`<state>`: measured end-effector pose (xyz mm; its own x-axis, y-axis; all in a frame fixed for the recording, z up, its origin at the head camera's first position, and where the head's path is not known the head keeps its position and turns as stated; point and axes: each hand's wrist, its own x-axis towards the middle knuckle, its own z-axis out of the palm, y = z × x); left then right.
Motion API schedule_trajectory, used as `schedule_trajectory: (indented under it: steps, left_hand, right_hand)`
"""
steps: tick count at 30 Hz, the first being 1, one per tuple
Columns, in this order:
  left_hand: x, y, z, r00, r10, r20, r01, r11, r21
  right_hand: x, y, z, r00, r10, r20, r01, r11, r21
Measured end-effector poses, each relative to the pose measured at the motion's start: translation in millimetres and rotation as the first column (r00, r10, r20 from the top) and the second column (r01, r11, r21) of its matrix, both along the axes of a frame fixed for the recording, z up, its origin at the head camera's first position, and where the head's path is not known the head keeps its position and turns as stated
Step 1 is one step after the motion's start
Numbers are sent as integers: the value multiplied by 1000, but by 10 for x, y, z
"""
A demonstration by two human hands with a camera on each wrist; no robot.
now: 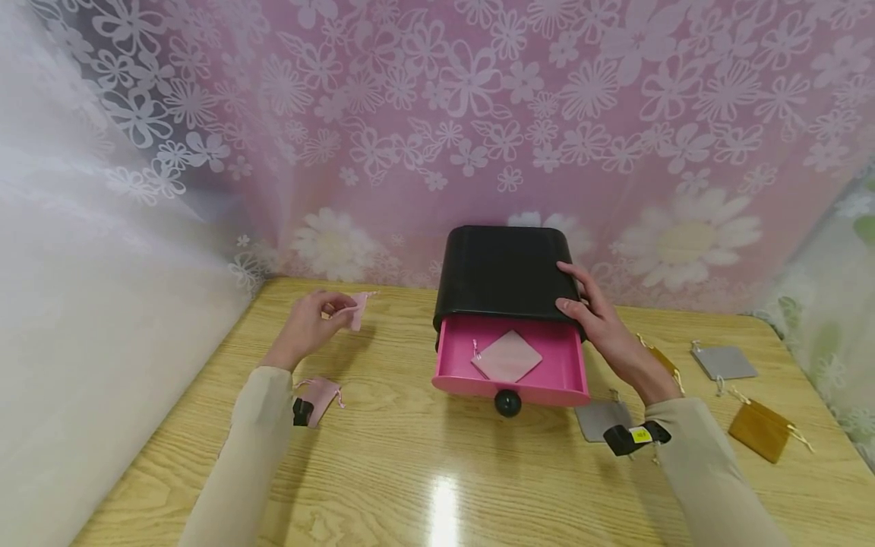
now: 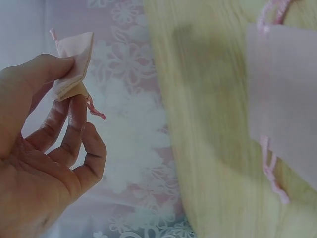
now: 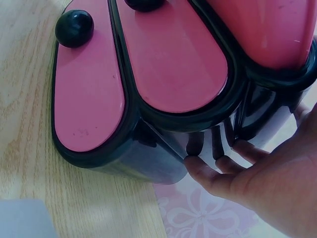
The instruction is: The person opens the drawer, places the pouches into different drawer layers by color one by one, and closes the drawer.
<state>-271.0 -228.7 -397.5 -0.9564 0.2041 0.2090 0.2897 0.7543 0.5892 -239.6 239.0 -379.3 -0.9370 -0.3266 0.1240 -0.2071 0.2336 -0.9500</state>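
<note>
The left hand [image 1: 316,319] pinches one of three pink drawstring pouches [image 1: 358,313]; the spread right hand [image 1: 603,323] touches one three-drawer cabinet [image 1: 506,270] near two grey pouches [image 1: 730,362], two mustard ones [image 1: 761,431].

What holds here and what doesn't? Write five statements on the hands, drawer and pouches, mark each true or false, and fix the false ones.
1. The left hand pinches a pink pouch. True.
2. The drawer's knob is pink. False: the knob is black.
3. The right hand touches the black cabinet. True.
4. A flat pouch lies in the open drawer. True.
5. Mustard pouches lie left of the cabinet. False: the mustard pouches lie to its right.
</note>
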Motion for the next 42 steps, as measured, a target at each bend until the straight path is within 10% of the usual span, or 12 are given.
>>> schedule_trajectory:
  steps: [42]
  left_hand:
    - [411,551,612,961,-103,-258,122,991,59]
  right_hand:
    - [13,5,3,1000,-2,9,2,1000,-19]
